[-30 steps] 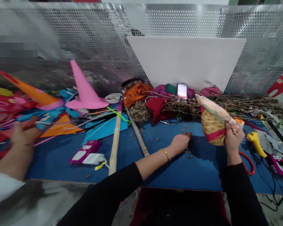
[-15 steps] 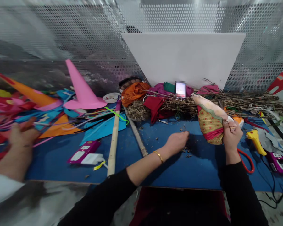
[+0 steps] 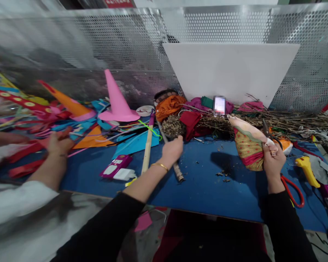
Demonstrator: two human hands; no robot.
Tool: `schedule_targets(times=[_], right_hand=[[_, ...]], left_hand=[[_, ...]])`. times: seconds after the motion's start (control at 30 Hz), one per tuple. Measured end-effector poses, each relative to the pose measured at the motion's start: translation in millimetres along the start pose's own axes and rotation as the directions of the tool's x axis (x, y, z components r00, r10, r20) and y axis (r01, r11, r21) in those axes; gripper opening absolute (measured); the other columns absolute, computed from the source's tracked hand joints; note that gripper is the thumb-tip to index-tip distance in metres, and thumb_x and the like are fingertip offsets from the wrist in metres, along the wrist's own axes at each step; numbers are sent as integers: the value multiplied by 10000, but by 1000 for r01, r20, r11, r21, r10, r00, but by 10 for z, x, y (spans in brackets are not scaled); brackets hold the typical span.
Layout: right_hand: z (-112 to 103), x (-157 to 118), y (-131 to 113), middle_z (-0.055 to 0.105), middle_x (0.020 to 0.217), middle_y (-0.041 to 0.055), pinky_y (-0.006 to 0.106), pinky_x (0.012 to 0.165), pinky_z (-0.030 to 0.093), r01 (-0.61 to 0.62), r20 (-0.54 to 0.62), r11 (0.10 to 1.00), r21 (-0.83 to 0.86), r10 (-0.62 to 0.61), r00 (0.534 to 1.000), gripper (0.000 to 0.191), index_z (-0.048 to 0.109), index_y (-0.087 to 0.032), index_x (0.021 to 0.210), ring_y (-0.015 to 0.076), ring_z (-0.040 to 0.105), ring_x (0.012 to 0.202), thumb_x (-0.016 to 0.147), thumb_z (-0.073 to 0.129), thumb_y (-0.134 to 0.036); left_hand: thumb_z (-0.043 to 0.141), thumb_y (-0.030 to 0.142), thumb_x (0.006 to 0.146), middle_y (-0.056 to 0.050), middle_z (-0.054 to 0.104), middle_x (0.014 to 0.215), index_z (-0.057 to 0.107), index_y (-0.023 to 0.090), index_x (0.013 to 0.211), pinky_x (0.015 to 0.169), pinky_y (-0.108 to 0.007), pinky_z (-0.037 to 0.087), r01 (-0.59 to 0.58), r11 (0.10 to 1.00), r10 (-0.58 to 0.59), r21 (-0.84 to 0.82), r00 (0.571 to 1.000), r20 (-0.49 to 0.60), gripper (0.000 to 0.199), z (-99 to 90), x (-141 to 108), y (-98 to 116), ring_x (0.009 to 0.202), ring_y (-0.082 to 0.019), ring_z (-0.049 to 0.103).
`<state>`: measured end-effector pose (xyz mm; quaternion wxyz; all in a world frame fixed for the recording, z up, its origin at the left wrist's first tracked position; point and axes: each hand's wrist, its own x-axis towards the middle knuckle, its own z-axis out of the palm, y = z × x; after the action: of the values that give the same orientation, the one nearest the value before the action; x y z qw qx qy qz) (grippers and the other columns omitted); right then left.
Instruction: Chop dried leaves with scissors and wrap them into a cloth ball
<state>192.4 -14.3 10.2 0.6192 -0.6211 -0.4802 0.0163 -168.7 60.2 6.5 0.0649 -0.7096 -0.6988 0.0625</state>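
Note:
My right hand (image 3: 273, 158) is closed on the narrow gathered part of a cloth pouch (image 3: 248, 147), peach on top and patterned yellow with a pink band below. The pouch is held up over the table. My left hand (image 3: 172, 150) has its fingers pressed together beside a clump of dried plant bits (image 3: 173, 126). Whatever those fingers hold, if anything, is hidden. Beneath this hand runs a thin stick with a wrapped end (image 3: 178, 171), partly covered. Loose dark crumbs (image 3: 223, 174) lie on the blue table between my hands.
A pink cone hat (image 3: 117, 100), a pale stick (image 3: 147, 153) and a purple box (image 3: 116, 166) are at left. Another person's hand (image 3: 56, 154) works there among coloured strips. Dry twigs (image 3: 287, 122) line the back. Red-handled scissors (image 3: 293, 191) and a yellow glue gun (image 3: 307, 171) lie right.
My left hand has gone left and away from me, from the crumbs to the dried clump. My right hand still holds the pouch. The view has shifted left.

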Motion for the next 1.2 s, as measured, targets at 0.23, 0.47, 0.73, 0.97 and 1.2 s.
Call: schedule_targets(times=[0.23,0.47,0.73,0.97,1.2], right_hand=[[37,-18,35,311,548,-84,224,520,267,9,17,999,-38,-8,1000,346,362,-211,579,86,291,517,795,588,-358],[37,-33,-22,284,547,-87,217,514,254,9,57,999,-39,-6,998,357,333,-211,576,82,278,518,803,577,-340],[38,-35,-21,294,546,-86,218,512,255,-6,47,999,-45,8,999,338,368,-208,581,84,278,515,811,560,-364],[28,-10,-25,308,543,-86,216,520,275,6,10,1000,-5,-6,1000,352,348,-213,577,88,302,515,798,584,-352],[10,-26,-76,284,541,-87,225,519,263,-18,20,1000,-13,18,1000,369,312,-222,580,93,283,520,799,573,-366]], left_hand=[[268,58,864,-267,655,973,586,5,980,741,-405,503,10,999,-11,41,999,31,343,91,296,-303,947,-337,658],[333,80,854,-236,686,888,592,35,1001,744,-399,495,-113,994,112,3,989,99,301,126,92,-36,881,-313,678],[288,249,947,-103,665,898,550,167,1007,693,-312,489,-338,930,345,-148,938,29,281,73,-665,804,797,-222,660],[323,333,953,-166,542,1277,494,121,1206,1028,-420,402,-255,839,138,-481,954,-266,371,350,-773,829,1227,-259,487],[340,546,917,-220,295,1499,226,54,1438,1141,-466,268,-421,728,340,-541,907,-248,725,478,-978,1268,1414,-287,229]])
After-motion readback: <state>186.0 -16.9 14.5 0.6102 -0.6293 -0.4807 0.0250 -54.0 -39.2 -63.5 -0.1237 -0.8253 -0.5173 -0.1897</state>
